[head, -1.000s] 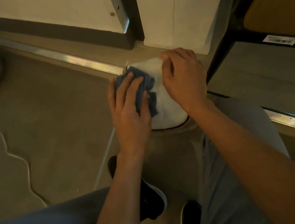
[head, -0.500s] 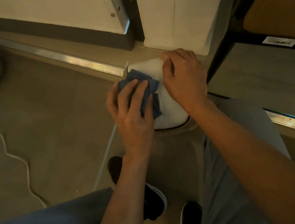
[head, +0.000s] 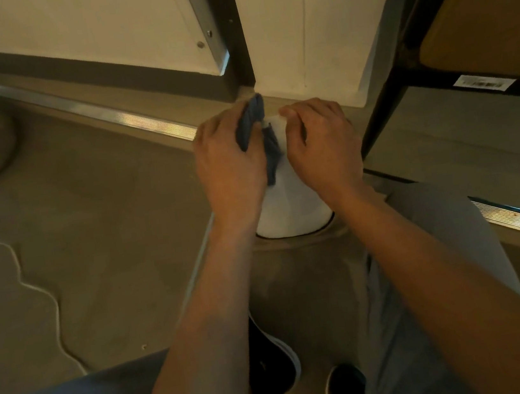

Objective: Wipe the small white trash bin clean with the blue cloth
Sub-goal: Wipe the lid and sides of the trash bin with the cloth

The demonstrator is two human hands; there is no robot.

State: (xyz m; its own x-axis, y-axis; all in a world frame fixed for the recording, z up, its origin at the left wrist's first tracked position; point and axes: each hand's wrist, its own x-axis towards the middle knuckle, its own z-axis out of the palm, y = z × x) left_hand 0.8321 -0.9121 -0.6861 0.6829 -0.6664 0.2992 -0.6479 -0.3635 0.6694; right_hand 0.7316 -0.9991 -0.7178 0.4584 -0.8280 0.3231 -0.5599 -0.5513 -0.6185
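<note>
The small white trash bin (head: 293,205) lies tipped on the floor between my knees, its far end toward the wall. My left hand (head: 230,164) grips the bunched blue cloth (head: 257,127) against the bin's upper left side, fingers curled over the far end. My right hand (head: 321,144) holds the bin's right side with fingers curled over its top edge. Much of the bin is hidden under both hands.
A metal floor strip (head: 142,126) runs along the white wall and door frame (head: 212,36) just behind the bin. A dark-framed shelf (head: 401,70) stands at the right. A white cord (head: 37,288) snakes over the floor at left. My shoes (head: 275,361) sit below.
My left hand has slid the cloth up the bin's side toward the far end, and its fingers now curl round the cloth. My right hand stays in its hold.
</note>
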